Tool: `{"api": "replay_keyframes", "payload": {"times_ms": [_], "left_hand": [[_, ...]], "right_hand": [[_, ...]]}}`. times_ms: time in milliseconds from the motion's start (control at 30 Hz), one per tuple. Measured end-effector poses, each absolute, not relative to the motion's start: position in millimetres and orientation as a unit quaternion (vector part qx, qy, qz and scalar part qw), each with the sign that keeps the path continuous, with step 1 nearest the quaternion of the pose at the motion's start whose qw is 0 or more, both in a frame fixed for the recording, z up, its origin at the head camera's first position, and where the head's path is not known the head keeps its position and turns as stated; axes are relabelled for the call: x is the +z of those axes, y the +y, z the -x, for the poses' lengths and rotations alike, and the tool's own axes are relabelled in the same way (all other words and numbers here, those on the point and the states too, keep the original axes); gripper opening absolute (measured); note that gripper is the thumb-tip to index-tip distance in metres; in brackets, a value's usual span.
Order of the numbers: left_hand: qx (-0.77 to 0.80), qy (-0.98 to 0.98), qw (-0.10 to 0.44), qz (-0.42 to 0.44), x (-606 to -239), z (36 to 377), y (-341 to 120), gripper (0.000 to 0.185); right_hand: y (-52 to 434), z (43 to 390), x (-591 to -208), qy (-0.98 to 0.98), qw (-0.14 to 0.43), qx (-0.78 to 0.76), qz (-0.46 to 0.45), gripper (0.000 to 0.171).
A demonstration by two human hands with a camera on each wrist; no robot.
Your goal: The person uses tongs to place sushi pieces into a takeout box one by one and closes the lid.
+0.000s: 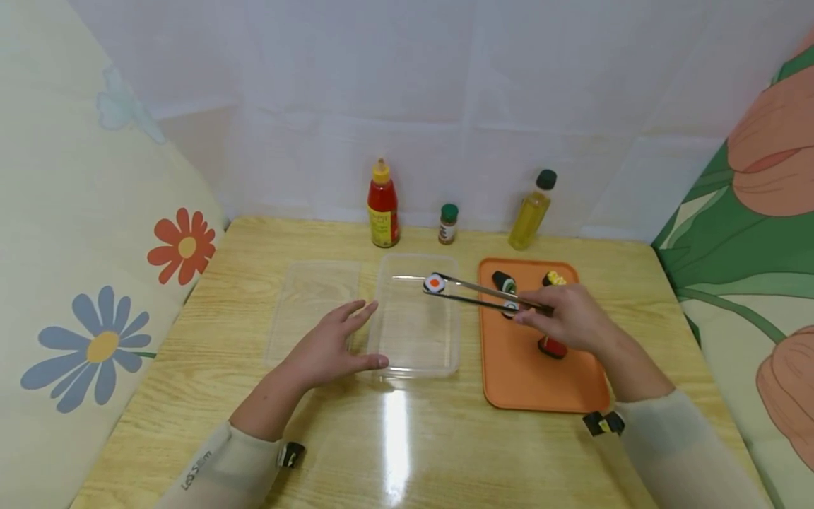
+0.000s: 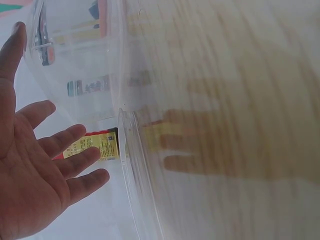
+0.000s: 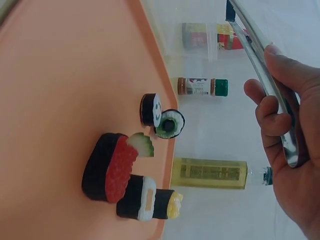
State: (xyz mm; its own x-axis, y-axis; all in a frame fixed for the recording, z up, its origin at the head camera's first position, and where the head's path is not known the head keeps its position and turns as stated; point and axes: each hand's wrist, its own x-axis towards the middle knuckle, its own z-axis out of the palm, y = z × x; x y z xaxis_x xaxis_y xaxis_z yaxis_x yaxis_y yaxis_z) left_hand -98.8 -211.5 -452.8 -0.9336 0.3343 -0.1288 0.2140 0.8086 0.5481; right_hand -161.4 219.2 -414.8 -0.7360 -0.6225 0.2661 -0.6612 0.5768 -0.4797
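Left hand (image 1: pixel 327 346) rested flat beside the clear container (image 1: pixel 416 367) while right hand (image 1: pixel 566 318) clamped tongs (image 1: pixel 490 295) gripping a salmon roll (image 1: pixel 434 283) above it, apparently awaiting lowering and release.

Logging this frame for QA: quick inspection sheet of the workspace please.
Surface: wooden table, glare patch near the front edge.
Job's things: tongs hold a sushi roll over the clear container; more sushi on the orange tray.
Clutter: clear lid, red sauce bottle, spice jar, oil bottle.
Grippers: right hand grips the tongs; left hand, fingers spread, beside the container.
Cables: nothing seen.
Surroundings: floral cloth at both sides.
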Motion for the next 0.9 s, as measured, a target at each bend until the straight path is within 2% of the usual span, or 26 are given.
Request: {"api": "replay_keyframes", "payload": {"times_ms": [367,900], "left_hand": [[0.276,0.944,0.109,-0.144,-452,98,-211,0.111],[0.272,0.946,0.105,-0.143,-453,98,-211,0.112]], "right_hand": [[202,176,-418,-0.881,0.025,0.289,-0.375,0.031],[179,194,-417,-0.899,-0.052,0.257,-0.350,0.037]]}}
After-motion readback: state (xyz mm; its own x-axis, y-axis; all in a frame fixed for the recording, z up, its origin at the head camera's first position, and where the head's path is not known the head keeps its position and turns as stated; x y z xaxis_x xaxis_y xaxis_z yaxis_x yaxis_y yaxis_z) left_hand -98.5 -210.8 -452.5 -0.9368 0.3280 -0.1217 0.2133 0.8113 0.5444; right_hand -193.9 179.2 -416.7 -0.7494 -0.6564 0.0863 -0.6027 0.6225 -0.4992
